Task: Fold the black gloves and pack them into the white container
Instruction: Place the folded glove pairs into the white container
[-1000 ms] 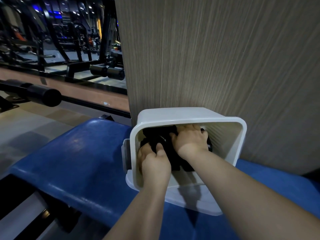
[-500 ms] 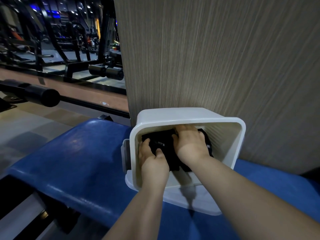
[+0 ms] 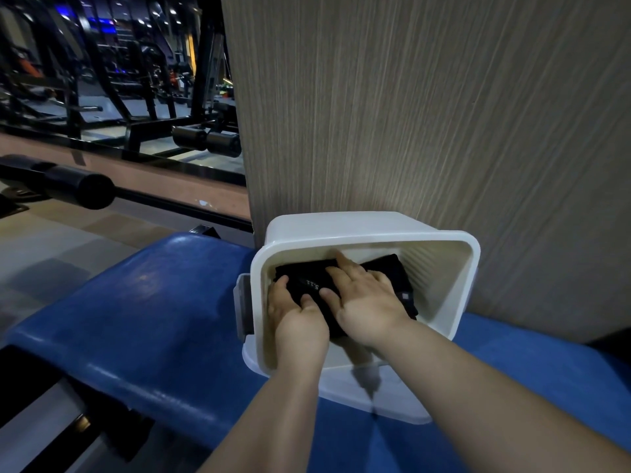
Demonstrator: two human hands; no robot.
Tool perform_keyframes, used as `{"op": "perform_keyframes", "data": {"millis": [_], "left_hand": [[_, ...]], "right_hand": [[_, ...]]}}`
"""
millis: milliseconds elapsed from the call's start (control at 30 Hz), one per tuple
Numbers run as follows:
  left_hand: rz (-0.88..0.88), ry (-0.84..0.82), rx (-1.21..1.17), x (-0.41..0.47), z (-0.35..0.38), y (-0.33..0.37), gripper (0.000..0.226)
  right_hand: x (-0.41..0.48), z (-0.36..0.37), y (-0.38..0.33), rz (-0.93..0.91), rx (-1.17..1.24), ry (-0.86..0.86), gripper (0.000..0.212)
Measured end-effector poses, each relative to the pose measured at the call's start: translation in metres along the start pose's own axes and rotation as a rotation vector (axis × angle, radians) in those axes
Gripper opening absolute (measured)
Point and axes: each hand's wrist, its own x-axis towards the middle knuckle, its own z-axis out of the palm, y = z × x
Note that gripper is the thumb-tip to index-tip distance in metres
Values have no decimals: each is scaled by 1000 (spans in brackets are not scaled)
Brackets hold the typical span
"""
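Black gloves lie folded inside the white container, under both your hands. Your right hand lies flat on them, fingers spread and pressing. Your left hand holds their left edge, thumb on top, fingers tucked beside. The container is tipped toward you on the blue tabletop, its back against the wood-grain panel.

On the black gloves there is one short line of white lettering, at 9 o'clock from your right hand and 12 o'clock from your left hand. It seems to read "IT'S" upside down, but it's too small to be sure.
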Motion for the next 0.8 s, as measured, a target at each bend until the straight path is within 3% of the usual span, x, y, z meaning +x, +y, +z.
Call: {"op": "perform_keyframes", "data": {"millis": [267, 500, 800], "left_hand": [[-13, 10, -13, 0, 0, 3, 49], [2, -7, -11, -5, -2, 3, 52], [67, 29, 18, -39, -9, 11, 65]], "right_hand": [[3, 0, 4, 2, -14, -111, 59], [-1, 1, 3, 39, -61, -94, 61], [-38, -23, 12, -38, 14, 236, 39]]}}
